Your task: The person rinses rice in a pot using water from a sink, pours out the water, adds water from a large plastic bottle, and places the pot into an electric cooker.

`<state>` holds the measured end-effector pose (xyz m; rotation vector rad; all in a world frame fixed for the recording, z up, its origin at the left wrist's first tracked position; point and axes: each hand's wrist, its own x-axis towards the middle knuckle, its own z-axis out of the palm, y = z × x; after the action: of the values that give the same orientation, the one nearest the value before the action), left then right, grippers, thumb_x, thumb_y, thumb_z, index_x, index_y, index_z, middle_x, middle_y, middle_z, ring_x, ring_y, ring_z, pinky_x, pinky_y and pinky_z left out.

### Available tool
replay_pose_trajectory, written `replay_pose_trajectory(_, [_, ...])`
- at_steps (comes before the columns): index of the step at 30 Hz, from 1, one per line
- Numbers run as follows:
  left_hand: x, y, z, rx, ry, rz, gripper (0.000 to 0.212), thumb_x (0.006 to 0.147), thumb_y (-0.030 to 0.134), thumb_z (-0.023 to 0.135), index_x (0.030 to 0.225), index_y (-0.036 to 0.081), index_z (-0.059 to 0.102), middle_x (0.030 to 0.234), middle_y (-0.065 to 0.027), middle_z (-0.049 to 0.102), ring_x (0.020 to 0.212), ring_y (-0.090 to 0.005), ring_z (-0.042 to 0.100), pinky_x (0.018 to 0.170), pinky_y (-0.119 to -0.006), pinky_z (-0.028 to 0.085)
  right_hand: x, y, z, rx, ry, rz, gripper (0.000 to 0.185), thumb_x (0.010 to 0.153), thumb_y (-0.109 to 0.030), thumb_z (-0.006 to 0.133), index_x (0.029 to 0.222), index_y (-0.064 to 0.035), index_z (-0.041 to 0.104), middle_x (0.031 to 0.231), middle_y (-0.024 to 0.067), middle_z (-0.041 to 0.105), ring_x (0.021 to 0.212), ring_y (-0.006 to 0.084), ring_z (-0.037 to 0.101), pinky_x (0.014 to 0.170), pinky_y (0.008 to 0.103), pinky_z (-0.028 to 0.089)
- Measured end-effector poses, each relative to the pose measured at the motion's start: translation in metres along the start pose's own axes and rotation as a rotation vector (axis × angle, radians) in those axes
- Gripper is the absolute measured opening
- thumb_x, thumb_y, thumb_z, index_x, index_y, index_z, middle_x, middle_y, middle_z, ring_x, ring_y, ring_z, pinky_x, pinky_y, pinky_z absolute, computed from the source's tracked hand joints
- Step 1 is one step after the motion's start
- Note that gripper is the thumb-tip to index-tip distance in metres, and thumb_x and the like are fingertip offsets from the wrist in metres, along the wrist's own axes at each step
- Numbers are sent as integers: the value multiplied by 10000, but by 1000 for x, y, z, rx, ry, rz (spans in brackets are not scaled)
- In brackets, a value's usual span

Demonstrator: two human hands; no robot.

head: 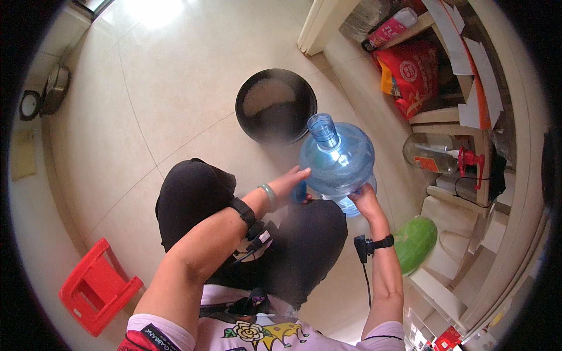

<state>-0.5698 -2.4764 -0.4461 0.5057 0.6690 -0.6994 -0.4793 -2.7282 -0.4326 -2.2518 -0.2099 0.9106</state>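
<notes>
A large blue transparent plastic water jug (338, 160) is between my hands, tilted so that its uncapped neck points up and away from me. My left hand (297, 180) presses its left side with the thumb on the shoulder, and the other fingers are partly hidden. Something blue shows under that hand; I cannot tell whether it is part of the jug. My right hand (365, 201) grips the jug's lower right side. Just beyond the jug, a round black pan (275, 107) lies on the floor, with a lighter grainy-looking patch inside.
At left stands a red plastic stool (99, 287). On the right, a shelf holds a red bag (408, 77), a pink spray can (390, 28) and a pump bottle (432, 153). A green melon (415, 245) lies near my right forearm. A door frame edge (314, 44) juts out at the top.
</notes>
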Motion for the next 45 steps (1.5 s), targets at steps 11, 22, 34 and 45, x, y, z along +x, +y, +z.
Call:
replay_pose_trajectory(11, [0,-6,-8,-66,-33,-14,622,815,477,583,1282,165,316,1062,-79,484,751,-207,579,682,-339,531,1,-11,0,-46,-14,2,352,677,-17,650,1012,57,568,987,178,632,938,271,603,828,346,455])
replay_pose_trajectory(22, [5,-15,-14,-36,15,-19,661,787,540,580,1236,96,382,952,-106,516,782,-224,591,686,-364,529,2,-18,-1,-201,0,50,356,667,-75,673,988,43,575,958,182,636,908,294,608,797,355,460])
replay_pose_trajectory(34, [11,-23,-25,-100,65,-83,733,787,563,562,1238,19,365,1016,-139,496,802,-251,601,705,-368,521,11,-13,4,-257,-95,-35,271,677,-142,653,877,34,603,849,202,633,829,325,614,731,371,467])
replay_pose_trajectory(45, [17,-34,-28,-171,113,-96,604,813,558,527,1102,35,440,914,-97,483,698,-251,603,636,-366,529,11,-22,3,-326,-132,23,328,697,-190,651,924,44,613,917,238,622,901,341,606,776,381,458])
